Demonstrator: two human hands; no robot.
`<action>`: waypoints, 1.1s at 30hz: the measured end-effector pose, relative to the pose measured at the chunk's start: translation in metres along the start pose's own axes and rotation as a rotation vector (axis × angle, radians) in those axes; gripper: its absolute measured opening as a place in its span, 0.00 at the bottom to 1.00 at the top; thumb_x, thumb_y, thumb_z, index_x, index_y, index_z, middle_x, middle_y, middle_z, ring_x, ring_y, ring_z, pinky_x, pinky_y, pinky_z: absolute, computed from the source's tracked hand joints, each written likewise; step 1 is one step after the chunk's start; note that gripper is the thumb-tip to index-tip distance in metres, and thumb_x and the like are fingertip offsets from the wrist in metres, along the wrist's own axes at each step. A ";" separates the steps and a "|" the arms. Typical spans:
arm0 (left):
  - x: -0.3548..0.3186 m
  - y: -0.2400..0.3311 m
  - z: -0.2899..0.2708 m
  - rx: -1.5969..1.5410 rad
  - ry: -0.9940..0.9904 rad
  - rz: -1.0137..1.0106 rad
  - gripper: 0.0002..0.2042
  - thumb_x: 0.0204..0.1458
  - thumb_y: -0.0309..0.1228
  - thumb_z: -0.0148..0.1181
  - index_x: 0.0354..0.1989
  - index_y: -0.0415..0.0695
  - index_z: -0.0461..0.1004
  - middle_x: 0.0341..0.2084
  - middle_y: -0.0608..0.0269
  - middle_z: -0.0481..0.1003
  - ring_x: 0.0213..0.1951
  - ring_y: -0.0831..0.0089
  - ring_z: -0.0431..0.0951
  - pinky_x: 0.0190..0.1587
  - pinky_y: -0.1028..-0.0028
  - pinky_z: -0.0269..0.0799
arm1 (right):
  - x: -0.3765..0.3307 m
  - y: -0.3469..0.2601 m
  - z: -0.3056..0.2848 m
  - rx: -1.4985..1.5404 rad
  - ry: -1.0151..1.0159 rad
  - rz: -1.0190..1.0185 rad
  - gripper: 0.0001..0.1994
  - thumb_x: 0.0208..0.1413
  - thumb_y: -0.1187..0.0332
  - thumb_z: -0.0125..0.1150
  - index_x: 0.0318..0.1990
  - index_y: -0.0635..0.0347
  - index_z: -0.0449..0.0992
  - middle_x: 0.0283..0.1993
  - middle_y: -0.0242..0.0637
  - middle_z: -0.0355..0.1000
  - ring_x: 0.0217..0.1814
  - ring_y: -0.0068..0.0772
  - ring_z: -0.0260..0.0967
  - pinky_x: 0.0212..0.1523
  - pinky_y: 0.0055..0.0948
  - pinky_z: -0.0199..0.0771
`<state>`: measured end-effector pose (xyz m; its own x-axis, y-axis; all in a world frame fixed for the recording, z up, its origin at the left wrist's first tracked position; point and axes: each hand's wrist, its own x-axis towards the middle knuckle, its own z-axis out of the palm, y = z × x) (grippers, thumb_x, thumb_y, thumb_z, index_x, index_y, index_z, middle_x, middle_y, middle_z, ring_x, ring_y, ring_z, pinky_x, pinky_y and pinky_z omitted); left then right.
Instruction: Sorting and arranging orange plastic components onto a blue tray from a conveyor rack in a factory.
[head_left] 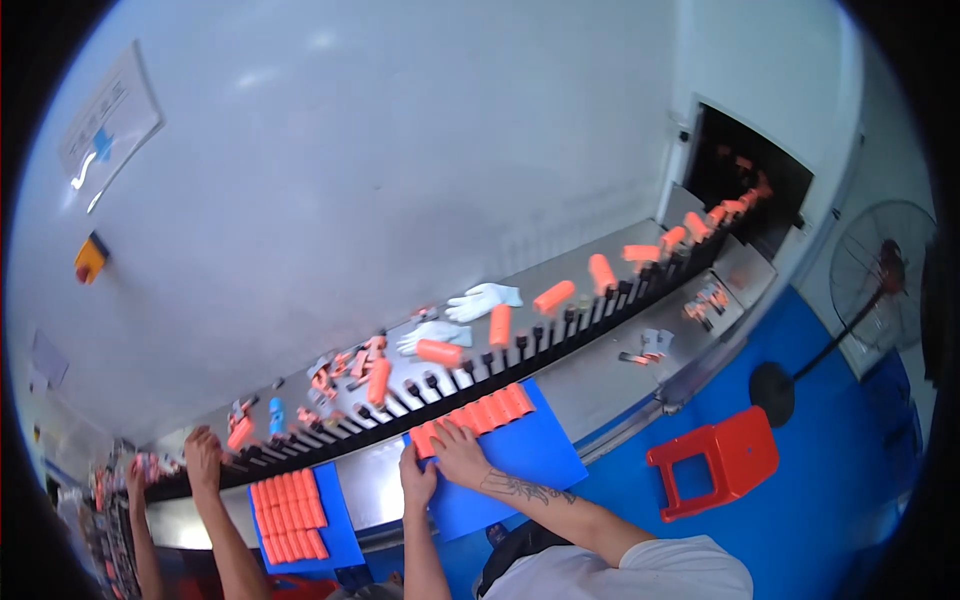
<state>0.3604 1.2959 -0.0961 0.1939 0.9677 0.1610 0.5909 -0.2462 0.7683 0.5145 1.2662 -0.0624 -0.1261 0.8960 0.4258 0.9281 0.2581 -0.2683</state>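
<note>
While orange cylinders (498, 409) line a blue board (545, 450), both hands (460, 456) touching the row's left end, grip unclear

A red plastic stool (745, 450) sits on the blue floor (700, 393) near a black round-based pedestal fan (887, 277), two white gloves (484, 300) lie close together, and a yellow box (92, 256) is wall-mounted below a white rectangular sheet (118, 120).

Left hand (418, 482) and right hand (459, 455) touch lined-up orange cylinders (497, 408).
</note>
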 end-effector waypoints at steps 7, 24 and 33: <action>-0.045 0.051 0.000 -0.210 0.224 -0.126 0.20 0.55 0.21 0.55 0.57 0.36 0.70 0.50 0.52 0.75 0.43 0.67 0.77 0.42 0.71 0.75 | -0.079 0.077 -0.080 0.444 0.205 0.431 0.19 0.54 0.68 0.63 0.53 0.62 0.74 0.59 0.51 0.67 0.64 0.55 0.62 0.63 0.46 0.63; 0.131 0.250 -0.024 0.560 -0.063 0.378 0.15 0.50 0.39 0.65 0.28 0.37 0.78 0.23 0.45 0.78 0.30 0.47 0.80 0.38 0.56 0.75 | 0.091 0.179 -0.236 -0.132 -0.064 -0.199 0.16 0.48 0.71 0.62 0.47 0.57 0.77 0.59 0.42 0.70 0.65 0.40 0.64 0.60 0.41 0.64; 0.143 0.212 -0.074 0.474 -0.063 0.184 0.15 0.40 0.36 0.69 0.30 0.33 0.81 0.21 0.48 0.78 0.23 0.60 0.80 0.32 0.61 0.76 | 0.129 0.139 -0.198 0.104 0.002 0.092 0.13 0.40 0.63 0.68 0.27 0.67 0.80 0.28 0.53 0.77 0.33 0.51 0.78 0.36 0.46 0.77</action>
<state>0.4557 1.3863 0.1362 0.3660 0.9046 0.2185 0.8300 -0.4235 0.3629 0.6964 1.3460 0.1265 -0.0410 0.9169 0.3969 0.8942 0.2109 -0.3949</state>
